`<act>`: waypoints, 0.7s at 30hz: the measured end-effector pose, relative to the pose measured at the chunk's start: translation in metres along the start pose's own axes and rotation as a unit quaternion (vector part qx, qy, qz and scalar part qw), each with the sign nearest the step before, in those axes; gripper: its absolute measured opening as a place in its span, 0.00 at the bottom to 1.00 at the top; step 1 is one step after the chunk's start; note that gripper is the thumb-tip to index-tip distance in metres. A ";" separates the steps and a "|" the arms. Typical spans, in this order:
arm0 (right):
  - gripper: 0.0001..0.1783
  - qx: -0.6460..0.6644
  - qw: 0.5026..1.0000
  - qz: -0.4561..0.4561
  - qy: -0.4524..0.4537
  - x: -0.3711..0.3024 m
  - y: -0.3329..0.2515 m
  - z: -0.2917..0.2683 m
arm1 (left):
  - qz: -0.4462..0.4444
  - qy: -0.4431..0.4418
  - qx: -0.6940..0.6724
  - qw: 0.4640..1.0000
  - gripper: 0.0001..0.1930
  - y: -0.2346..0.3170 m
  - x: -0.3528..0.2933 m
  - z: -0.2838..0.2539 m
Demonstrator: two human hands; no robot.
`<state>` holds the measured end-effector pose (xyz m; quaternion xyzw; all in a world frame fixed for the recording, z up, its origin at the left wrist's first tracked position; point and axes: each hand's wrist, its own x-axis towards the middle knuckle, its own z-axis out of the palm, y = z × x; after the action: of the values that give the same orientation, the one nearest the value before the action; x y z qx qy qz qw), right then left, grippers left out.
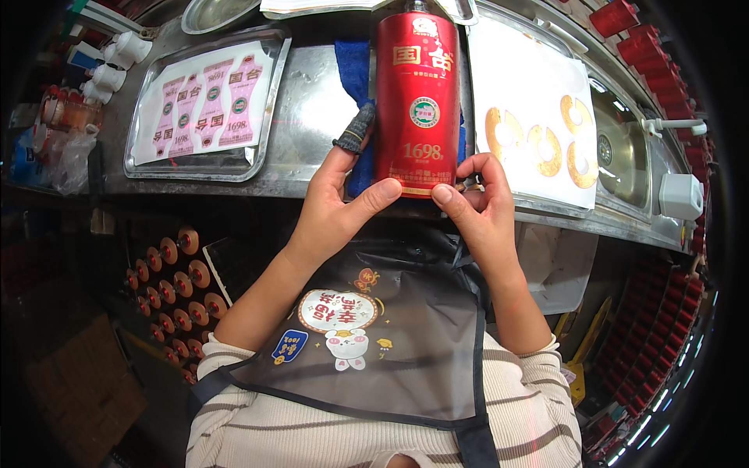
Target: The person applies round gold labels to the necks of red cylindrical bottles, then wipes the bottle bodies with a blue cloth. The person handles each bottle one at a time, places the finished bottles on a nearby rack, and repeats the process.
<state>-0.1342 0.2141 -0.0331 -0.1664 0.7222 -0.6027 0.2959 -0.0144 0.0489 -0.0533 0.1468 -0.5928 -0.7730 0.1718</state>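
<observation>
A red bottle with gold print and a round green-and-white emblem lies between my hands, its base toward me and its neck at the top edge. My left hand grips its lower left side, the thumb pressed near the base. A dark knitted cover wraps a finger of that hand. On the other side, my right hand pinches the lower right corner, thumb in front and the other fingers curled behind, partly hidden. Beneath the bottle shows a blue cloth on the metal counter.
To the left, a metal tray holds a sheet of pink labels. On the right lies a white sheet with gold curved labels, beside a sink and tap. Racked red bottles stand lower right; copper-coloured round pieces lower left.
</observation>
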 end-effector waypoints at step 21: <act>0.23 -0.011 1.000 0.006 -0.020 0.001 -0.004 -0.002 | 0.041 0.033 0.130 0.990 0.44 -0.006 -0.001 0.004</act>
<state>-0.1363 0.2139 -0.0293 -0.1774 0.7240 -0.5893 0.3116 -0.0156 0.0537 -0.0578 0.1689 -0.6875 -0.6767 0.2022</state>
